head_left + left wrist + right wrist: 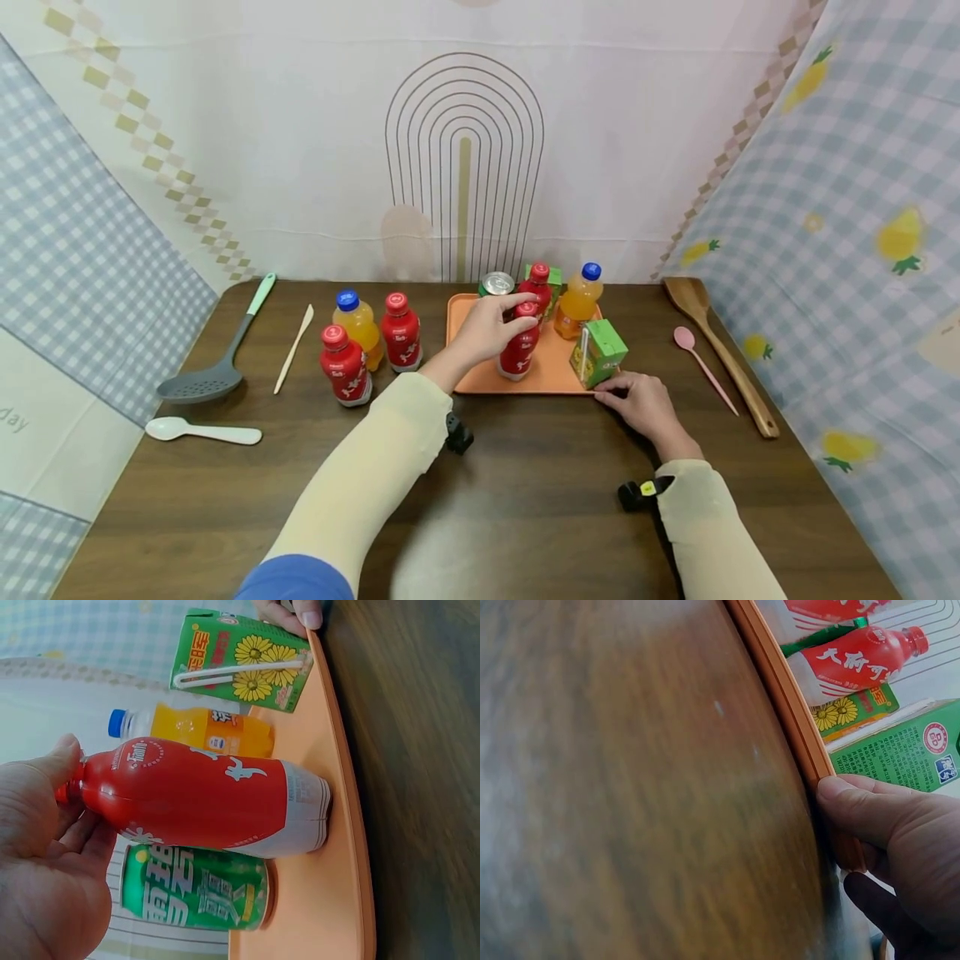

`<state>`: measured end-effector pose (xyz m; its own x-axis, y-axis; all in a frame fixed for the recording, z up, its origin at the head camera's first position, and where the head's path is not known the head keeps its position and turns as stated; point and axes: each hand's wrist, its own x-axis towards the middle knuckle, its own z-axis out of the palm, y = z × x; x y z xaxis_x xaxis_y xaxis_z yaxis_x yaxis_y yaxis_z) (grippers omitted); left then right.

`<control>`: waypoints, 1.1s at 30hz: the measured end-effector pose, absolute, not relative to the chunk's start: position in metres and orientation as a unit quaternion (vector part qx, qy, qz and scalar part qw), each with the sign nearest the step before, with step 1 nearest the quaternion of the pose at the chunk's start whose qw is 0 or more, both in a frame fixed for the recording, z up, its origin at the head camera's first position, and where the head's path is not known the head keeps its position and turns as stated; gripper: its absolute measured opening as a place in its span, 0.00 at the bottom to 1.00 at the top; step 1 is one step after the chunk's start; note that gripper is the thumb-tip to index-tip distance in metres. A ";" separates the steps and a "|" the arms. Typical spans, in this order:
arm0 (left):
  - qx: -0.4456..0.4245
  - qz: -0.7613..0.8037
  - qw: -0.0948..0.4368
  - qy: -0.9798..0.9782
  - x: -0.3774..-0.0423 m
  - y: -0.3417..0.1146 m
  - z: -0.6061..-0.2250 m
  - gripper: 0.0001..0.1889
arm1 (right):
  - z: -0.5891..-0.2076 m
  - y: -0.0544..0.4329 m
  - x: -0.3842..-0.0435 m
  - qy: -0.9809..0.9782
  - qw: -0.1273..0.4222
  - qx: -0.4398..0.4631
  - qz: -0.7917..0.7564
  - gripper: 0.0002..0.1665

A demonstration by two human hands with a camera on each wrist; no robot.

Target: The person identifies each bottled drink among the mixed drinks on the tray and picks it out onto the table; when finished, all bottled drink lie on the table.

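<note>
Where the table's (517, 500) left side is taken up: a grey skimmer (201, 385), a white spoon (202, 432) and a pale knife (294, 350) are laid flat.
Bottles: a blue-capped orange drink (358, 327) is flanked by two red bottles (347, 371).
Tray (476, 382): a green can (497, 284), partly blocked by the left hand (486, 327), a rear red bottle (537, 286), a rear carton (556, 279), an orange bottle (579, 304) and a front carton (600, 354) are held.
Held bottle (519, 352): its neck is gripped by the left fingers (82, 832), over the tray's front; base contact cannot be told.
Right hand (639, 405): the tray's near right corner is pinched.
Right side: a pink spoon (701, 363) and a wooden spatula (724, 353) are laid.
</note>
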<state>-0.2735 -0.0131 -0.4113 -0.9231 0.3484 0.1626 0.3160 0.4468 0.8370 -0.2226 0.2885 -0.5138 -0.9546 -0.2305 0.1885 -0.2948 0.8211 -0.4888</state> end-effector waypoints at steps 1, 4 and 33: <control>0.196 0.491 0.017 0.849 -0.273 -0.015 -0.411 0.24 | -0.513 0.288 -0.223 -0.952 0.059 0.138 0.266 0.03; 0.199 0.492 0.016 0.847 -0.271 -0.020 -0.410 0.24 | -0.513 0.288 -0.223 -0.953 0.057 0.135 0.265 0.03; 0.179 0.494 -0.005 0.851 -0.256 -0.060 -0.412 0.25 | -0.514 0.290 -0.223 -0.952 0.044 0.127 0.275 0.03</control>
<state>-0.2564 -0.0602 -0.4117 -0.9362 0.2985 0.1854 0.3091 0.4483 0.8388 -0.2225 0.2900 -0.5145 -0.9637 -0.2178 0.1545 -0.2667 0.8160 -0.5128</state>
